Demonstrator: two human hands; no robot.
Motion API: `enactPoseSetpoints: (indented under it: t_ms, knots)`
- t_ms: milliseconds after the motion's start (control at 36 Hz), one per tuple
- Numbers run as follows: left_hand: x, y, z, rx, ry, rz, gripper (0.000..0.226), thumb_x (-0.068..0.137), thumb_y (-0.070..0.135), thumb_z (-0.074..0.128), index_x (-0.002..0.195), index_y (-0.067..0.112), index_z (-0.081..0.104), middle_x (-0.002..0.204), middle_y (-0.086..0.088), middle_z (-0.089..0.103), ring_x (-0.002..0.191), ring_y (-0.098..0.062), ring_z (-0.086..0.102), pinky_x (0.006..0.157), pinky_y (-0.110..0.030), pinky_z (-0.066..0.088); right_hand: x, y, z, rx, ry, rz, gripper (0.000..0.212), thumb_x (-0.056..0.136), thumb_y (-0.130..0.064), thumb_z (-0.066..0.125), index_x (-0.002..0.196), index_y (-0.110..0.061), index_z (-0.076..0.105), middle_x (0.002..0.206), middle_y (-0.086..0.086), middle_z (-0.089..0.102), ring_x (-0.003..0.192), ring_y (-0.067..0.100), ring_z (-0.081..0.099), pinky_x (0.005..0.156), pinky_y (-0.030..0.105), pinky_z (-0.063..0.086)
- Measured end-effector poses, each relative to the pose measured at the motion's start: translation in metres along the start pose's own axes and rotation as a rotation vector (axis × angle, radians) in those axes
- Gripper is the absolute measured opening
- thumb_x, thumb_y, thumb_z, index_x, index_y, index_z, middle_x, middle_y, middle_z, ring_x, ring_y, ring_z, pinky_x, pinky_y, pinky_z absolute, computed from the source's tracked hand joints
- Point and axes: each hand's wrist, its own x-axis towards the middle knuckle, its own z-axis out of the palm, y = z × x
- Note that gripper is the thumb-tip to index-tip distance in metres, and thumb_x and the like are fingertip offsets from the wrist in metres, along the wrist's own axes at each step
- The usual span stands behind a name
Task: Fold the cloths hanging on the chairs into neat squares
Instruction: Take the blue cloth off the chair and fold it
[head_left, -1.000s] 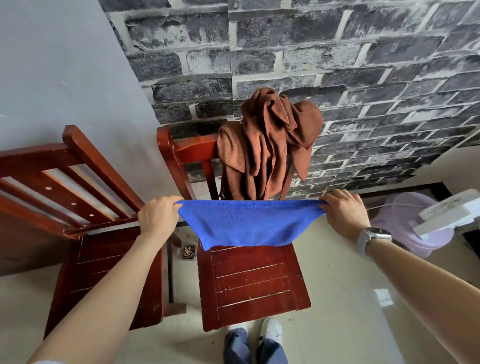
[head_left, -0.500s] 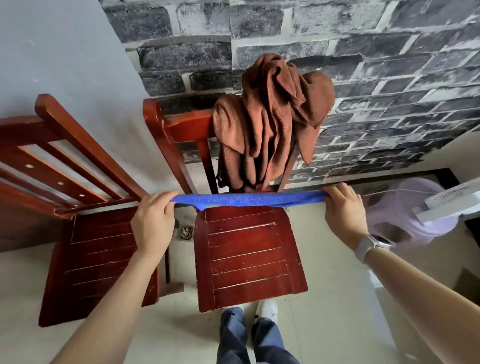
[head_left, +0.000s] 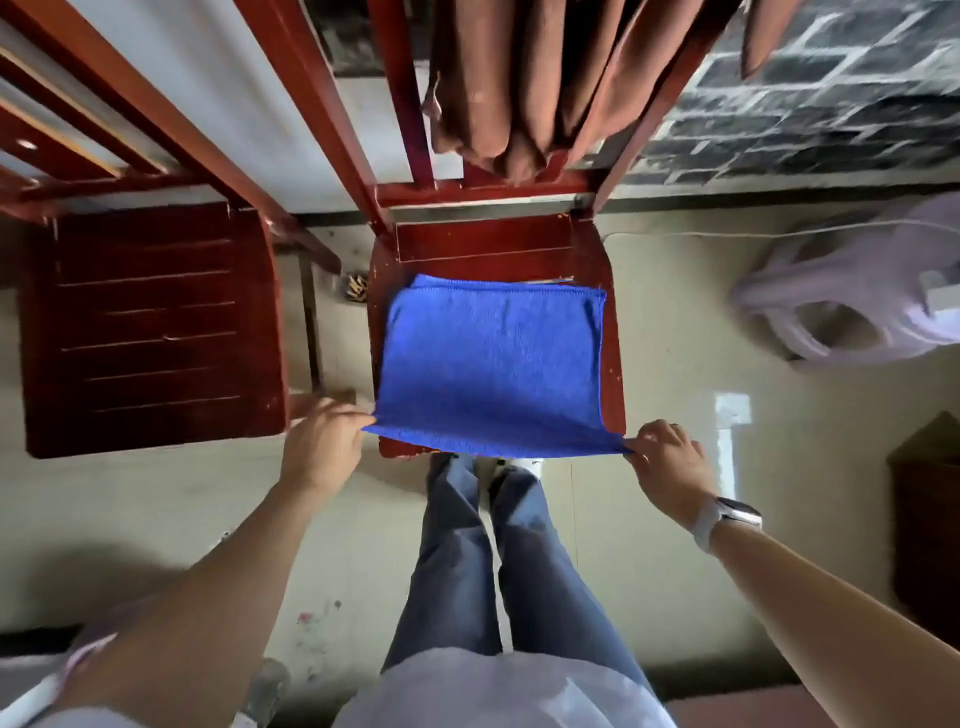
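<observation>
A blue cloth (head_left: 493, 358) lies doubled over on the seat of the middle red wooden chair (head_left: 488, 244), its far edges stacked near the chair back. My left hand (head_left: 324, 447) pinches the cloth's near left corner. My right hand (head_left: 670, 465), with a watch on its wrist, pinches the near right corner. Both corners hang just past the seat's front edge. A brown cloth (head_left: 524, 88) hangs bunched over that chair's backrest, partly cut off at the top.
A second red chair (head_left: 150, 327) stands to the left, its seat bare. A pale plastic bag (head_left: 852, 306) lies on the floor at right, below the brick wall (head_left: 810, 119). My legs and shoes stand just in front of the middle chair. Dark furniture sits at far right.
The blue cloth, held stretched in the air in front of the chair back, has come down onto the seat. Both hands moved down and toward me, and the camera tilted downward.
</observation>
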Motion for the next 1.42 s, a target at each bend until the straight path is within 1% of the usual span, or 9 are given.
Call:
enactPoseSetpoints:
  t_ms: [83, 333, 556, 750, 889, 1000, 1111, 1278, 1417]
  knots:
    - [-0.003, -0.006, 0.036, 0.046, -0.176, -0.046, 0.03, 0.084, 0.004, 0.055, 0.107, 0.017, 0.069, 0.109, 0.0, 0.067, 0.112, -0.022, 0.051, 0.079, -0.037, 0.047, 0.001, 0.002, 0.032, -0.065, -0.183, 0.055, 0.031, 0.096, -0.024, 0.04, 0.123, -0.024, 0.057, 0.124, 0.004, 0.05, 0.121, 0.024, 0.04, 0.096, 0.035, 0.033]
    - [0.013, -0.024, 0.091, 0.063, -0.561, -0.087, 0.043, 0.081, 0.015, 0.054, 0.124, 0.023, 0.057, 0.125, -0.002, 0.057, 0.119, -0.026, 0.043, 0.093, -0.038, 0.042, 0.015, 0.001, 0.09, -0.038, -0.441, 0.117, 0.04, 0.092, -0.019, 0.038, 0.126, -0.033, 0.05, 0.135, -0.004, 0.043, 0.129, 0.016, 0.033, 0.103, 0.033, 0.027]
    - [0.094, -0.013, 0.101, -0.099, -0.241, -0.097, 0.035, 0.089, 0.01, 0.049, 0.124, 0.006, 0.053, 0.124, -0.016, 0.053, 0.114, -0.035, 0.05, 0.095, -0.04, 0.04, 0.091, -0.011, 0.086, 0.22, -0.141, 0.168, 0.034, 0.091, -0.012, 0.043, 0.121, -0.016, 0.058, 0.129, 0.008, 0.051, 0.12, 0.028, 0.046, 0.1, 0.038, 0.039]
    - [0.17, -0.01, 0.107, 0.013, -0.004, 0.016, 0.052, 0.089, 0.01, 0.049, 0.139, 0.006, 0.034, 0.147, -0.015, 0.028, 0.132, -0.037, 0.027, 0.105, -0.048, 0.028, 0.173, -0.027, 0.057, 0.273, 0.203, 0.107, 0.038, 0.088, -0.006, 0.043, 0.124, -0.01, 0.053, 0.122, 0.018, 0.047, 0.111, 0.038, 0.045, 0.091, 0.044, 0.042]
    - [0.201, -0.015, 0.103, 0.007, 0.064, 0.077, 0.037, 0.087, 0.01, 0.053, 0.123, 0.004, 0.052, 0.114, -0.02, 0.056, 0.112, -0.038, 0.042, 0.095, -0.047, 0.035, 0.21, -0.028, 0.042, 0.119, 0.3, 0.082, 0.041, 0.09, -0.01, 0.042, 0.13, -0.015, 0.046, 0.132, 0.015, 0.041, 0.116, 0.036, 0.039, 0.092, 0.045, 0.036]
    - [0.207, -0.019, 0.098, -0.012, 0.124, 0.065, 0.016, 0.083, 0.011, 0.061, 0.098, 0.006, 0.06, 0.087, -0.015, 0.06, 0.094, -0.036, 0.049, 0.083, -0.043, 0.037, 0.222, -0.023, 0.04, 0.025, 0.263, 0.102, 0.035, 0.089, -0.015, 0.045, 0.125, -0.014, 0.049, 0.128, 0.015, 0.045, 0.116, 0.035, 0.039, 0.093, 0.043, 0.033]
    - [0.207, -0.023, 0.092, -0.042, 0.112, 0.132, 0.007, 0.081, 0.013, 0.064, 0.081, 0.007, 0.061, 0.086, -0.013, 0.059, 0.088, -0.035, 0.054, 0.077, -0.041, 0.04, 0.225, -0.017, 0.038, 0.004, 0.21, 0.142, 0.033, 0.088, -0.019, 0.047, 0.119, -0.012, 0.051, 0.124, 0.016, 0.047, 0.116, 0.034, 0.039, 0.094, 0.042, 0.031]
    - [0.216, -0.018, 0.087, -0.06, -0.084, 0.349, 0.008, 0.079, 0.011, 0.068, 0.079, 0.01, 0.06, 0.137, -0.003, 0.049, 0.132, -0.027, 0.032, 0.106, -0.036, 0.027, 0.225, -0.009, 0.035, 0.098, 0.239, 0.111, 0.025, 0.085, -0.021, 0.051, 0.103, -0.008, 0.059, 0.122, 0.017, 0.046, 0.113, 0.036, 0.04, 0.093, 0.044, 0.034]
    - [0.227, -0.013, 0.086, -0.049, -0.126, 0.35, 0.009, 0.078, 0.014, 0.069, 0.08, 0.009, 0.063, 0.11, -0.006, 0.06, 0.121, -0.025, 0.039, 0.097, -0.036, 0.033, 0.228, -0.008, 0.027, 0.16, 0.214, 0.07, 0.022, 0.081, -0.014, 0.052, 0.1, -0.008, 0.061, 0.115, 0.015, 0.052, 0.111, 0.033, 0.043, 0.092, 0.039, 0.033]
